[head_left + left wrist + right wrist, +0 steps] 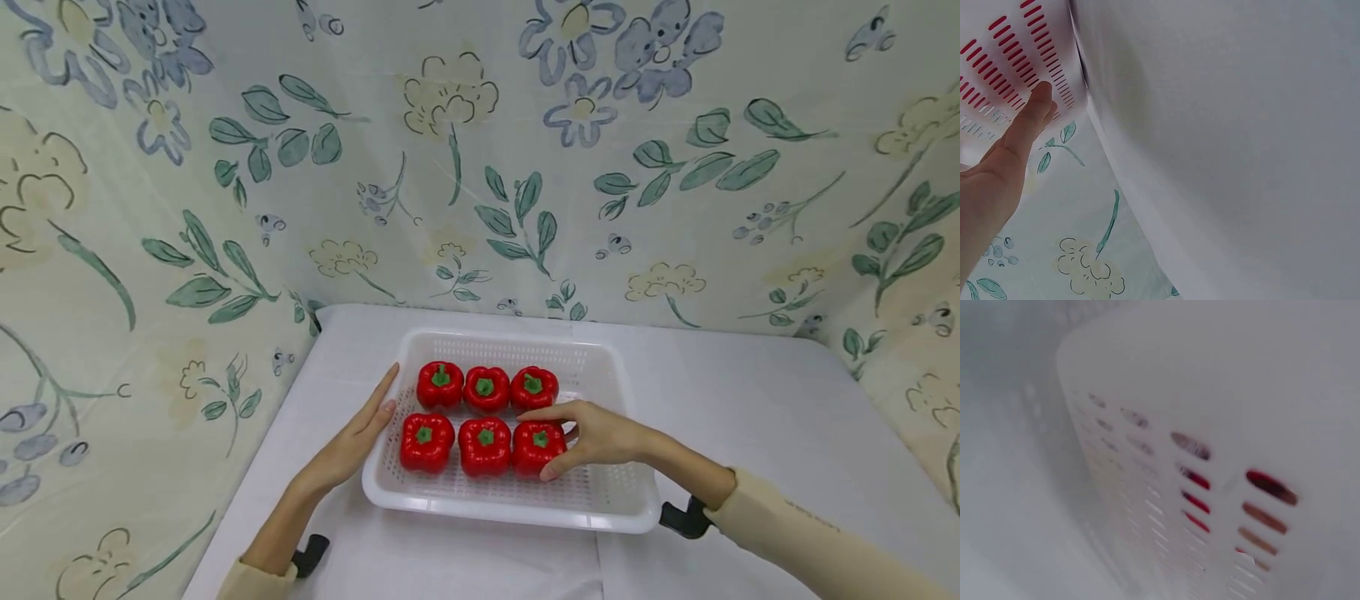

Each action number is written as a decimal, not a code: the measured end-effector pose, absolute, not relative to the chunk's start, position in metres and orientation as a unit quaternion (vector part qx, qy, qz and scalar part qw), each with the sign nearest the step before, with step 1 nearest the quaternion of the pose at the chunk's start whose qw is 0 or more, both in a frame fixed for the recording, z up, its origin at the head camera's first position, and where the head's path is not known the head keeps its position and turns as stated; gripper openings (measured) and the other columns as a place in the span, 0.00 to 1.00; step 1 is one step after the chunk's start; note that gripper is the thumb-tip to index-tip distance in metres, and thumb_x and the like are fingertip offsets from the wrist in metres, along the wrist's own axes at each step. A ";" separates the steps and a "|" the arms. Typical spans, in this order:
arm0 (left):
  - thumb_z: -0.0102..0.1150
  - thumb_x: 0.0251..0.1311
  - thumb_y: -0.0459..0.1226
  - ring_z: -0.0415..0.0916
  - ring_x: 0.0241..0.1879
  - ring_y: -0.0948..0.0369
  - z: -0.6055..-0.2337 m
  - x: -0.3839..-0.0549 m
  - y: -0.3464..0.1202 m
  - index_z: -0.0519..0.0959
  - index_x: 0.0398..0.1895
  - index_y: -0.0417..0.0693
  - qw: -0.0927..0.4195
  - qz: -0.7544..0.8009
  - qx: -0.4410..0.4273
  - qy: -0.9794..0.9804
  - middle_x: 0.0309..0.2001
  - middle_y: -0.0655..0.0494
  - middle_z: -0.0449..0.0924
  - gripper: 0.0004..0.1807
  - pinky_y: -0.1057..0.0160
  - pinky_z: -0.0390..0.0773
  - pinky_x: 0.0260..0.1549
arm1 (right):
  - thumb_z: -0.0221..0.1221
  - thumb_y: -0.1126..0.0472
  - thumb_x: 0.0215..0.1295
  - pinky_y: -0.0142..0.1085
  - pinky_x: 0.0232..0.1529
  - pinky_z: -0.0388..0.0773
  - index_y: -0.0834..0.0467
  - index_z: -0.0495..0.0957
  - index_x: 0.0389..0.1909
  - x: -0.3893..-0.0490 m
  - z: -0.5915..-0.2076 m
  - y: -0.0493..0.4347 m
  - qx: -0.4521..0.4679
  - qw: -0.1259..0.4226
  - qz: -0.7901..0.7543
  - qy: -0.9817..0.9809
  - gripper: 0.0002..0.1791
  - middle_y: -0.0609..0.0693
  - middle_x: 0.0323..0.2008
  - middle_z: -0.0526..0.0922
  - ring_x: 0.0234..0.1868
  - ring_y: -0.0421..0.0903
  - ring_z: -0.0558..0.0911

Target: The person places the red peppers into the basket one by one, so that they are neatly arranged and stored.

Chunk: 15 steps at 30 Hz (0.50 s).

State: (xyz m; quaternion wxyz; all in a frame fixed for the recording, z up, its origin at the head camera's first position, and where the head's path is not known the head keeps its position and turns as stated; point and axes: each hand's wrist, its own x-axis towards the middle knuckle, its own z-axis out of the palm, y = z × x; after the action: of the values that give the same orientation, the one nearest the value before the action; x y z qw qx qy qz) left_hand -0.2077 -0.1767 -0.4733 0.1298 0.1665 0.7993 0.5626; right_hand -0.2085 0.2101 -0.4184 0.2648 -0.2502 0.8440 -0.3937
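Red bell peppers with green stems stand in two rows of three inside a white slotted plastic basket (517, 518). My right hand (606, 433) reaches over the basket's right side and grips the front-row right bell pepper (531, 457), thumb at its near side and fingers at its far side. Along the basket's left wall lies my left hand (352, 442), its fingers straight against the outside. The left wrist view shows that hand (1007, 156) beside the slotted wall (1063, 56), with red behind the slots. In the right wrist view the basket wall (1229, 419) hides the right hand, apart from skin tones through some slots.
The basket stands on a table with a white cloth (750, 400). A floral curtain (480, 225) hangs behind the table and along its left side. Black wrist straps (684, 518) sit below both hands.
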 end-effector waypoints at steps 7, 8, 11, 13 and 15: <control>0.37 0.83 0.48 0.54 0.79 0.34 -0.473 -0.208 -0.176 0.40 0.84 0.76 0.132 0.563 0.160 0.800 0.86 0.53 0.42 0.33 0.45 0.86 0.52 | 0.78 0.55 0.55 0.54 0.57 0.86 0.55 0.74 0.71 -0.209 -0.417 0.210 -0.248 0.263 -0.389 0.847 0.42 0.59 0.69 0.76 0.66 0.60 0.77; 0.37 0.83 0.48 0.54 0.79 0.34 -0.473 -0.208 -0.176 0.40 0.84 0.76 0.132 0.563 0.160 0.800 0.86 0.53 0.42 0.33 0.45 0.86 0.52 | 0.78 0.54 0.55 0.54 0.57 0.86 0.55 0.74 0.71 -0.209 -0.416 0.209 -0.249 0.263 -0.386 0.848 0.42 0.59 0.69 0.76 0.66 0.60 0.77; 0.36 0.83 0.48 0.54 0.79 0.34 -0.472 -0.208 -0.176 0.40 0.84 0.76 0.132 0.563 0.160 0.800 0.86 0.53 0.41 0.33 0.45 0.86 0.52 | 0.77 0.53 0.55 0.53 0.57 0.86 0.55 0.73 0.72 -0.207 -0.415 0.209 -0.252 0.259 -0.379 0.852 0.43 0.59 0.70 0.75 0.65 0.59 0.78; 0.36 0.83 0.48 0.54 0.79 0.34 -0.472 -0.208 -0.176 0.40 0.84 0.77 0.132 0.564 0.159 0.800 0.86 0.53 0.42 0.33 0.45 0.87 0.52 | 0.77 0.53 0.55 0.53 0.57 0.86 0.55 0.72 0.73 -0.207 -0.415 0.209 -0.255 0.256 -0.375 0.854 0.44 0.59 0.70 0.74 0.65 0.59 0.78; 0.36 0.83 0.48 0.55 0.79 0.34 -0.472 -0.208 -0.176 0.40 0.84 0.77 0.131 0.565 0.157 0.799 0.86 0.54 0.42 0.33 0.46 0.87 0.51 | 0.77 0.52 0.55 0.52 0.57 0.86 0.54 0.71 0.74 -0.206 -0.415 0.209 -0.257 0.255 -0.372 0.854 0.45 0.59 0.71 0.74 0.65 0.59 0.79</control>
State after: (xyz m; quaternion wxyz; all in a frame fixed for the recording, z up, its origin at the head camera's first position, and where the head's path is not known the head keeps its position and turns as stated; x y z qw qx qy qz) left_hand -0.2077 -0.1757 -0.4717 0.1311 0.1571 0.7994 0.5649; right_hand -0.2063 0.2090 -0.4151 0.2553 -0.2571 0.8544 -0.3724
